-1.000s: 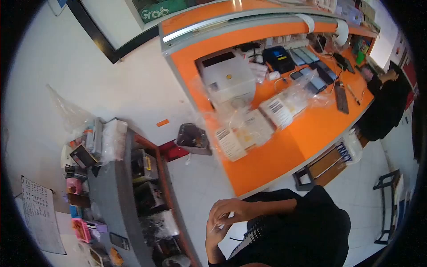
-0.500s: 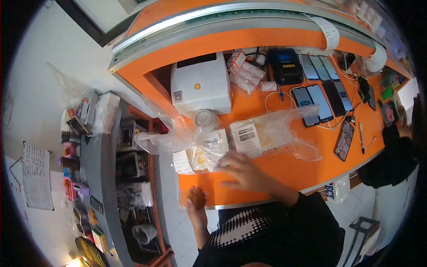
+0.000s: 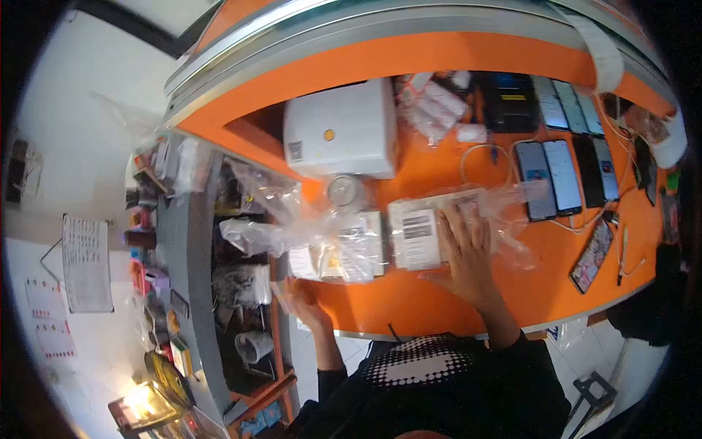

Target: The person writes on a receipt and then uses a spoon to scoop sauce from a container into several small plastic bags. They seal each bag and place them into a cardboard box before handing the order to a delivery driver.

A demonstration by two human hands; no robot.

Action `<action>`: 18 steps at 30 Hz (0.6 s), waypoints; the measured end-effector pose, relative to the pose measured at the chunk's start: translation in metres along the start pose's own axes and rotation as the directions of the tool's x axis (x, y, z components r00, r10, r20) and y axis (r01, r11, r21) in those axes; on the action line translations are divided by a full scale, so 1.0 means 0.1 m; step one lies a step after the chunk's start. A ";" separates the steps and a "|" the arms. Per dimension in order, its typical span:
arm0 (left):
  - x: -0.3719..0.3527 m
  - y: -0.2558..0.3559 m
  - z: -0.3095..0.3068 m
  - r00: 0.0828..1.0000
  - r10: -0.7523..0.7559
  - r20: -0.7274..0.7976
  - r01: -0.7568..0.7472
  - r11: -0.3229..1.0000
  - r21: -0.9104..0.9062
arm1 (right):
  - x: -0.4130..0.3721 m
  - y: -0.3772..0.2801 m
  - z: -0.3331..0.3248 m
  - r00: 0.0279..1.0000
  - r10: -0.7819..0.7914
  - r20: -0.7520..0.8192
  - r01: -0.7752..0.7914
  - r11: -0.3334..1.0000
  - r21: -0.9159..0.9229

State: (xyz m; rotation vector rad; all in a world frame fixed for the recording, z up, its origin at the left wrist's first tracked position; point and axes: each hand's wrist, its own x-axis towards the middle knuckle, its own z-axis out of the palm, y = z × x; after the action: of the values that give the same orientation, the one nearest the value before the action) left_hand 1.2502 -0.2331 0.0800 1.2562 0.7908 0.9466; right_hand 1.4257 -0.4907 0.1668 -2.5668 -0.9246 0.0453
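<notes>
Orange counter [image 3: 409,300] first, with its near edge at 6 o'clock. Rests the right hand [image 3: 468,252] on it from 6 o'clock, palm down, fingers spread apart and laid flat. Grips nothing there, only presses a labelled packet [image 3: 420,234] in clear wrap against the counter. Keeps the wrist straight, with the black sleeve trailing off toward 5 o'clock.

Holds the left hand [image 3: 303,301] at 8 o'clock, off the counter's near corner, touching or just short of the crumpled clear bags [image 3: 263,235]. Too blurred to tell whether those fingers are closed on plastic.

Seems to be midway through sorting or steadying bagged, labelled parcels. Leaves a second packet [image 3: 351,252] just at 9 o'clock of the first, between the two hands. Probably calls next for a firm pinch on the slippery film before any lift, and for care not to drag the neighbouring packet along.

Farther off at 12 o'clock, shows a tape roll [image 3: 344,192], then a white label printer [image 3: 340,132]. At 2 o'clock, shows a row of phones [image 3: 559,172] on cables, well apart from both hands.
</notes>
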 end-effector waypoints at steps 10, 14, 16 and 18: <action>0.13 -0.03 0.15 0.987 0.133 -0.095 -0.123 0.987 0.102 | 0.91 -1.33 0.48 0.935 -0.353 0.023 0.341 0.917 0.208; 0.16 0.04 0.07 0.996 0.066 -0.060 -0.060 0.993 0.107 | 0.86 -1.45 0.59 0.973 -0.220 -0.077 0.227 0.968 0.110; 0.15 0.10 0.07 0.997 -0.037 -0.062 0.037 0.999 -0.009 | 0.69 -1.39 0.72 0.982 -0.180 -0.064 0.186 0.977 0.107; 0.16 0.09 0.06 0.990 -0.130 -0.057 0.121 0.984 -0.132 | 0.59 -1.34 0.78 0.985 -0.152 0.081 0.145 0.986 0.083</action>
State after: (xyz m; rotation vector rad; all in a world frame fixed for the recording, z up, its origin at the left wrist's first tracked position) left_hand 1.2609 -0.2203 0.0904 1.0561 0.8373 0.9250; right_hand 1.3782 -0.3324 0.1537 -2.4349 -1.1223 0.1481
